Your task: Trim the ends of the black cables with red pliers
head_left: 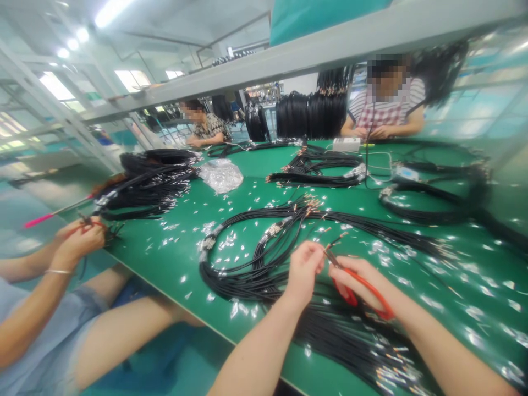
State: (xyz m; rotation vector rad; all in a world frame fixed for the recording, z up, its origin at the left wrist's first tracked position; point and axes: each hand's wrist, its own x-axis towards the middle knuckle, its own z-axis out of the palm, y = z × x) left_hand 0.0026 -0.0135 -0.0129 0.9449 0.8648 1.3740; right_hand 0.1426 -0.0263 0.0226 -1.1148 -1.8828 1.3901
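Observation:
My left hand point(303, 270) is closed in a pinch near the end of a black cable point(335, 242), whose stripped tip points up and right. In my right hand point(367, 278) is a pair of scissors point(385, 308) with red handles, its blades beside the pinched cable. Whether the blades touch the cable I cannot tell. Under both hands lies a bundle of black cables point(342, 333) with copper-coloured and white ends at the lower right. A coiled bundle of cables point(206, 264), tied near its ends, curves away to the left of my left hand.
Small clear scraps lie scattered over the green table point(165, 275). A clear plastic bag point(221, 175) and a pile of black cables point(152, 179) are farther left. A co-worker's hands point(84, 236) work at the left edge. Two more people sit across, below a shelf beam point(247, 69).

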